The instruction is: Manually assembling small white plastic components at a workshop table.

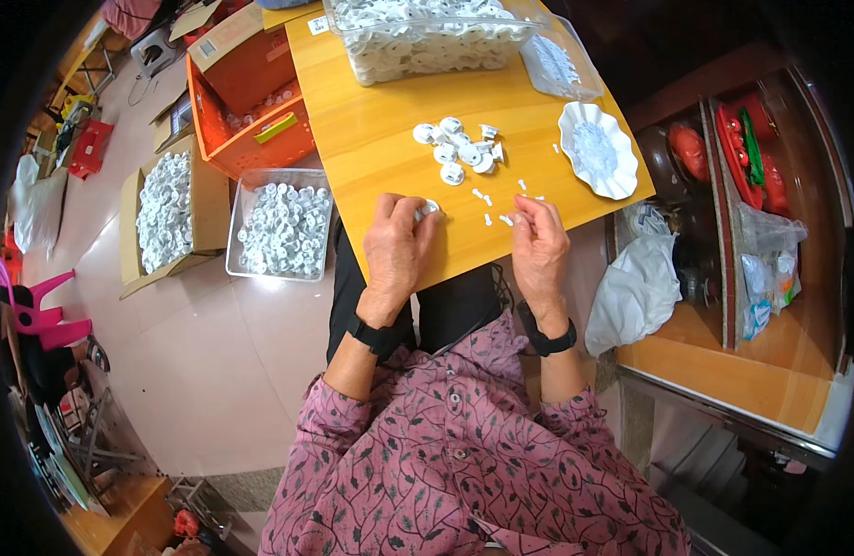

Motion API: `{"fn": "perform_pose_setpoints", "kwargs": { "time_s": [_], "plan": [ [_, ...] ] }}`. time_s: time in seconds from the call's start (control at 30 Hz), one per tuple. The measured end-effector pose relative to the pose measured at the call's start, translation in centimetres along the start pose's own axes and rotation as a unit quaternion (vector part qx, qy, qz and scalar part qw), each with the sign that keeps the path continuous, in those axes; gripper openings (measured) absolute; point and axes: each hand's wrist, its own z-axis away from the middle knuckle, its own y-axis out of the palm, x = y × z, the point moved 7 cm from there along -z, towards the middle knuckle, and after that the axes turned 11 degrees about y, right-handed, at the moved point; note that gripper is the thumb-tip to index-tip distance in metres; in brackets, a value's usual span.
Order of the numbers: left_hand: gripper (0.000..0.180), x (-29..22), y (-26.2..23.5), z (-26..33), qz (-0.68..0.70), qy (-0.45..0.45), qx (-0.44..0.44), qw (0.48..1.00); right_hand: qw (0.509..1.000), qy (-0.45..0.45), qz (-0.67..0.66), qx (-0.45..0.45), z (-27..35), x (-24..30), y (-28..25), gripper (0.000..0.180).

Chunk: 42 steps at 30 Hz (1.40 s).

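Tabletop point(362, 130), yellow wood, stands beside an orange crate point(246, 156) above tiled floor point(205, 371); left fingers point(387, 206) curl round a white piece point(429, 208), right fingers point(544, 215) pinch together, contents unclear.

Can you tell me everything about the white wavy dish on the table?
The dish is white, longer than wide, with a rippled rim like petals. It could be plastic or china; I can't tell. It sits upright on the yellow wooden table, close to its right edge, holding a heap of small whitish bits. The right hand is the nearer one but doesn't touch it.
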Motion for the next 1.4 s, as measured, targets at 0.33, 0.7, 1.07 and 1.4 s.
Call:
{"fn": "perform_pose_setpoints", "kwargs": {
  "time_s": [0.33,0.7,1.07,1.4],
  "plan": [
    [0.017,1.3,2.2,2.6,0.486,-0.281,0.047,0.826,0.995,-0.038,0.093,-0.006,2.6,0.6,-0.5,0.014],
    [0.040,1.2,3.1,4.2,0.748,-0.339,0.008,0.571,0.943,-0.150,0.283,0.086,4.2,2.6,1.5,0.032],
    [0.044,0.9,3.1,4.3,0.775,-0.324,0.003,0.543,0.952,-0.209,0.196,0.107,5.5,2.6,1.0,0.022],
    [0.036,0.9,3.3,4.4,0.764,-0.310,0.034,0.565,0.962,-0.202,0.160,0.092,5.7,2.3,1.1,0.012]
  ]
}}
